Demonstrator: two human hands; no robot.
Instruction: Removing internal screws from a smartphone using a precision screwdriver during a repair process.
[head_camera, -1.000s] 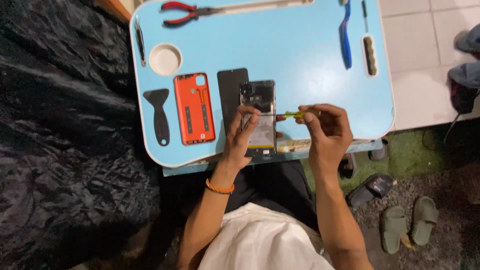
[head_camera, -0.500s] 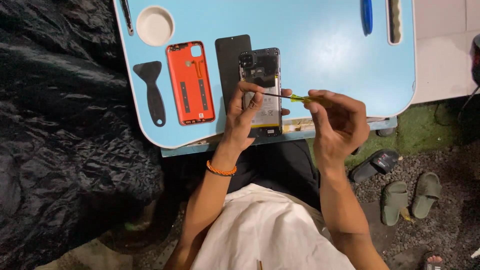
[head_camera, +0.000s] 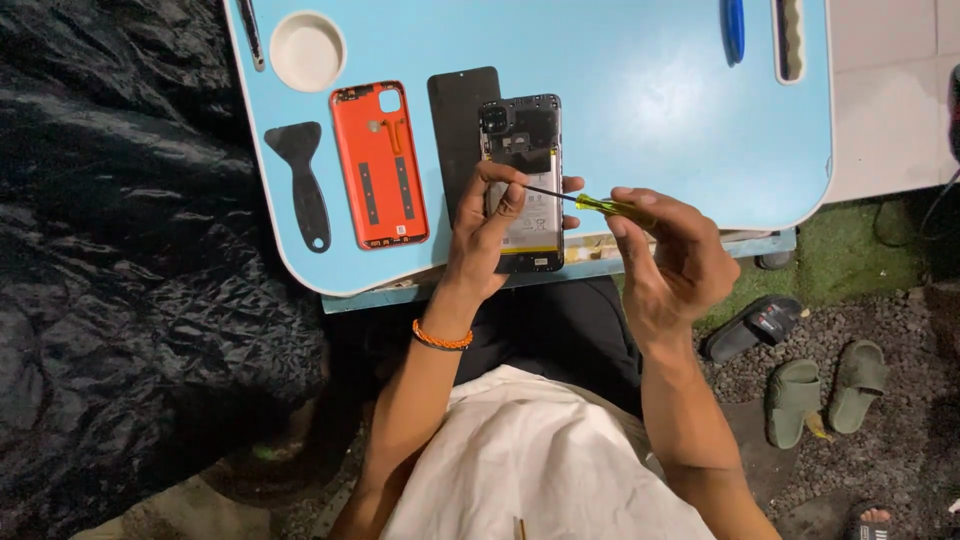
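Note:
An opened phone (head_camera: 527, 140) with its back removed lies on the light blue table (head_camera: 650, 90), its battery and circuit board showing. My left hand (head_camera: 487, 228) rests on the phone's lower left part, thumb and fingers pressing near the battery. My right hand (head_camera: 668, 255) pinches a small screwdriver (head_camera: 578, 201) with a yellow-green handle; its thin dark shaft points left, and the tip meets my left fingertips over the phone. An orange wristband is on my left wrist.
Left of the phone lie a black screen panel (head_camera: 458, 115), an orange back cover (head_camera: 380, 165) and a black scraper tool (head_camera: 305, 185). A white round dish (head_camera: 308, 50) sits at the table's top left. Black plastic sheeting (head_camera: 120, 250) lies at left; sandals (head_camera: 825, 385) lie on gravel at right.
The view has shifted so the table sits higher in the picture. My right hand has moved slightly right and the screwdriver tip stays over the phone by my left fingers.

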